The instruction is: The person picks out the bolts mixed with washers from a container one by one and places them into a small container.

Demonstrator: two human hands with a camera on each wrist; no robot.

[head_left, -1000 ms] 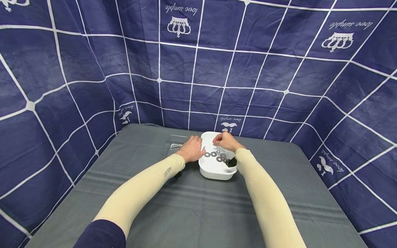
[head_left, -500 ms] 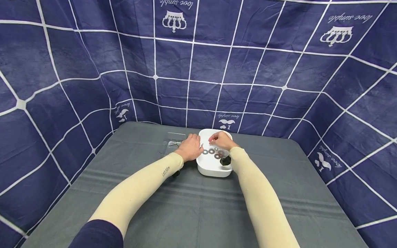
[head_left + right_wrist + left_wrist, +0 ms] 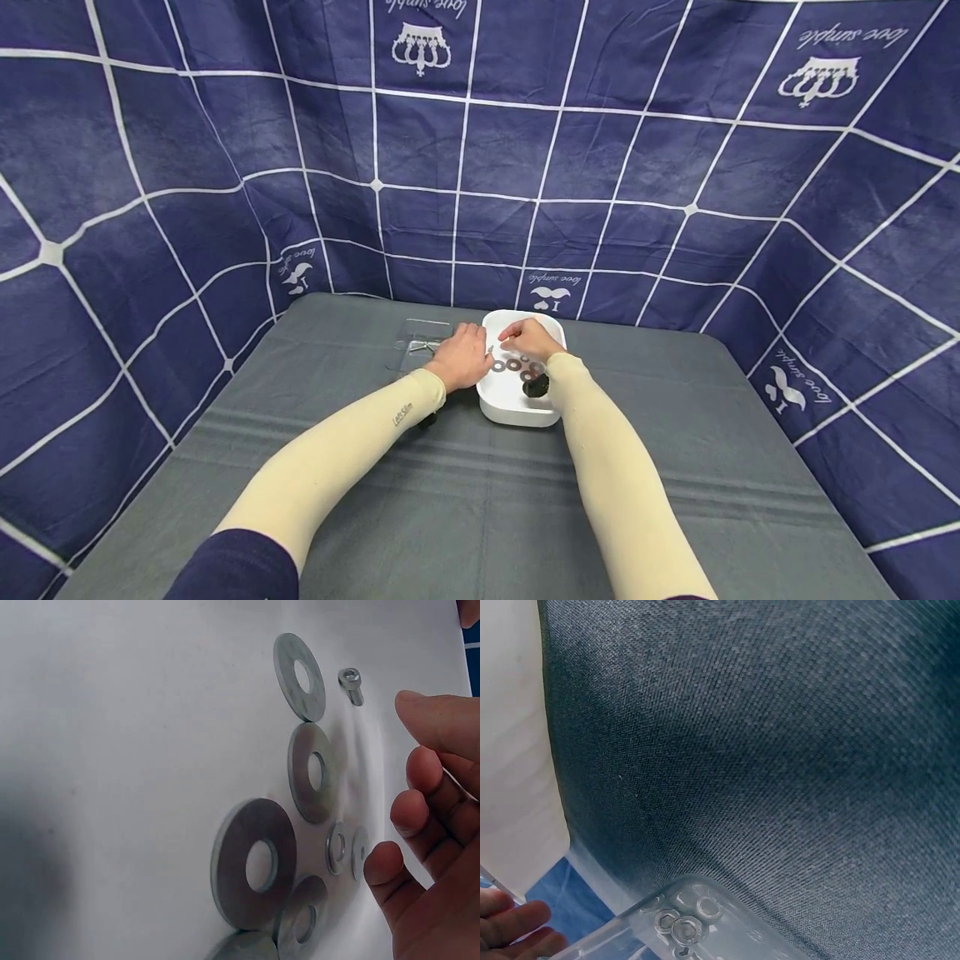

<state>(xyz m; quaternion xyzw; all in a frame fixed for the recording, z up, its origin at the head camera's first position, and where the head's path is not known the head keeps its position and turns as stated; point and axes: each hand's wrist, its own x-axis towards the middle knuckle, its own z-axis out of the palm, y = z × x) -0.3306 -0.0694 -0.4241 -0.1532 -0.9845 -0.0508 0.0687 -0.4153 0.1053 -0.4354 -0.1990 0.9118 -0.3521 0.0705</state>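
Observation:
Inside the white tray [image 3: 519, 414] lie several flat metal washers [image 3: 259, 862] of different sizes. A small socket-head screw [image 3: 350, 686] lies close to one of the large washers, near the tray's left side. My right hand [image 3: 532, 338] hovers over the tray, thumb and fingers loosely bent and apart, with nothing between them. The screw is just off its thumb. At the left rim is my left hand [image 3: 461, 357]; its thumb reaches over the rim, while its fingers [image 3: 514, 926] lie loosely above the rim's outer side, seen in the left wrist view.
A clear plastic box [image 3: 739, 941] stands left of the tray, holding several small metal pieces [image 3: 686, 930]; bolts [image 3: 424, 347] show in it from above. Grey cloth [image 3: 480, 500] covers the table. A blue curtain [image 3: 495, 150] hangs behind and at both sides.
My right hand has shifted left over the tray toward the screw, and its thumb and fingertips have parted a little. The left hand stays at the rim. The head view has tilted slightly.

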